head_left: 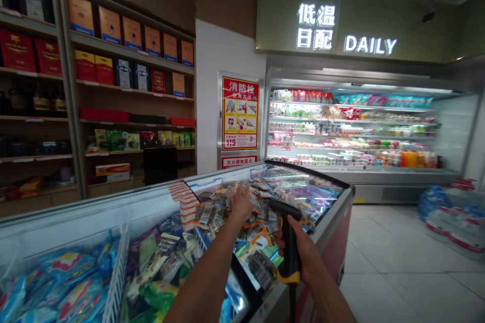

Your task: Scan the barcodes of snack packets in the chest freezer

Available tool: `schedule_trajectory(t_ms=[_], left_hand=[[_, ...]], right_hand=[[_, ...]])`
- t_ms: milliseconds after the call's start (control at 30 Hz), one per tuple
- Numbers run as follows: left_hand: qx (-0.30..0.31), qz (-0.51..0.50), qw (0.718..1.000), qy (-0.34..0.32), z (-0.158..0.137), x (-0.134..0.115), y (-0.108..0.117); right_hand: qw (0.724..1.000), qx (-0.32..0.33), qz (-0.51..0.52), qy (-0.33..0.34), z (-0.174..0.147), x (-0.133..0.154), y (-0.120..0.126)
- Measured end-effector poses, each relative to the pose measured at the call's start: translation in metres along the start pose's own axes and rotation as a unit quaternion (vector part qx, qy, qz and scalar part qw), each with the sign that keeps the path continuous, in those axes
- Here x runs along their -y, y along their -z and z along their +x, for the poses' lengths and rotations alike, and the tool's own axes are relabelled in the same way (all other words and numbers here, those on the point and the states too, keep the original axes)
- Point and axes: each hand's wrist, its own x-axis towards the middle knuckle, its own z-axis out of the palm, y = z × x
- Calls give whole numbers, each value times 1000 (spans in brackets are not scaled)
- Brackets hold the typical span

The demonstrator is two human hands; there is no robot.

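Note:
My right hand (305, 252) is wrapped round the handle of a black and yellow handheld barcode scanner (290, 242); its head points left over the chest freezer, and a cable hangs down from its grip. Fingers stretched out, my left hand (241, 204) reaches over a heap of small brown and silver packets (215, 214) inside the freezer, with nothing visible in it. Whether its fingertips touch the packets I cannot tell. More dark packets (261, 267) lie below the scanner, beside an orange strip.
A white wire divider (115, 277) separates blue packs (71, 282) from green and white ones (159, 262). The freezer's glass lid (303, 181) covers the far end. Boxed goods stand on shelves (132, 85) at left. Bottled water (454, 222) sits on the floor at right.

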Motion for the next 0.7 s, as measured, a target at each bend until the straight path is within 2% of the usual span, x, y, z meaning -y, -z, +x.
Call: schedule_trajectory(t_ms=[67, 167, 233, 300, 367, 433, 533, 700], left_hand=[[-14, 35, 999, 7, -8, 4, 1], [-82, 66, 994, 27, -23, 22, 14], [-137, 89, 984, 77, -33, 41, 29], [-161, 98, 970, 155, -41, 62, 42], [-131, 82, 962, 226, -45, 80, 49], [-79, 62, 960, 260, -46, 89, 47], [-37, 59, 965, 251, -42, 86, 32], [-41, 79, 966, 244, -38, 67, 13]], right_hand=[[1000, -5, -6, 5, 1, -1, 1], [1000, 1, 0, -2, 3, -2, 0], [1000, 5, 4, -6, 4, -5, -2], [1000, 6, 2, -3, 4, -7, -6], [1000, 8, 0, 1, 4, -10, -10], [1000, 10, -2, 0, 3, -12, -13], [1000, 8, -8, -3, 1, -12, -14], [1000, 5, -23, 10, 0, -11, -13]])
